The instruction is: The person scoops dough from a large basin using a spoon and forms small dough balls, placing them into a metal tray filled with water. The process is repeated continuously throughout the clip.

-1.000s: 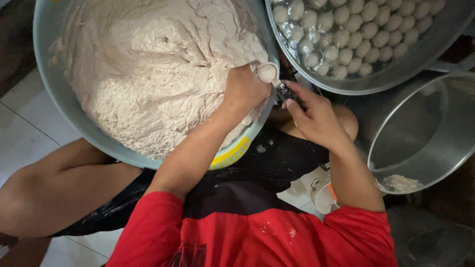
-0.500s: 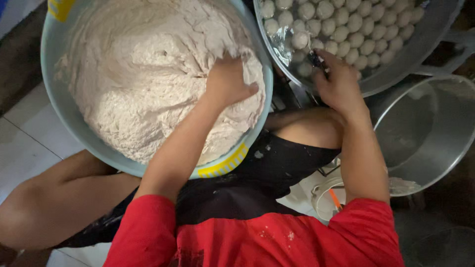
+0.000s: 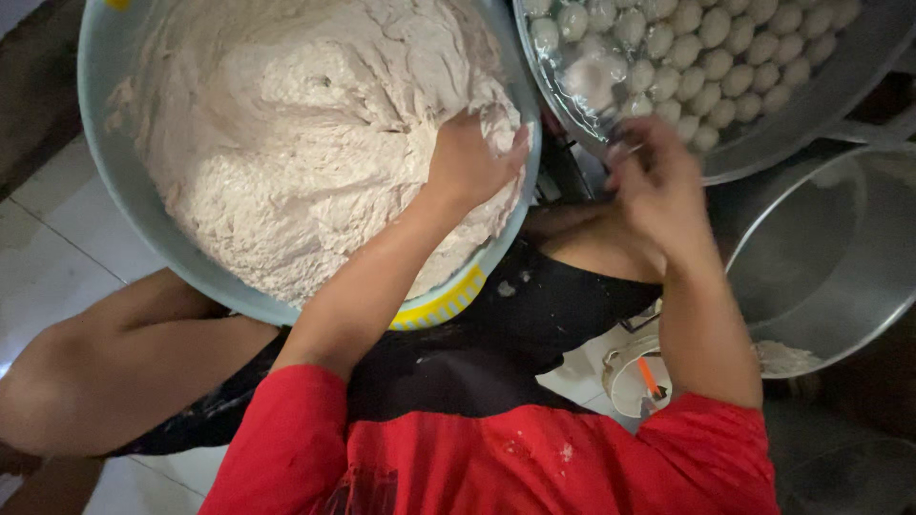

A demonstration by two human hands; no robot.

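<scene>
A wide light-blue basin [image 3: 105, 172] is heaped with pale, sticky dough [image 3: 305, 143]. My left hand [image 3: 468, 162] is pushed into the dough at the basin's near right edge, fingers curled into it. My right hand [image 3: 658, 191] is blurred at the near rim of a steel basin [image 3: 763, 157] and seems closed on a small metal spoon [image 3: 622, 153]. That basin holds several pale round dough balls [image 3: 687, 57] lying in water.
A steel pot [image 3: 821, 248] with a dough smear on its lower wall stands at the right. A small white container [image 3: 630, 381] with an orange item sits by my right elbow. My bare knee [image 3: 114, 362] and white floor tiles [image 3: 48, 257] are at left.
My left hand moved from the basin's rim down into the dough. My right hand swung from beside the left hand over to the ball basin, then drew back to its near rim.
</scene>
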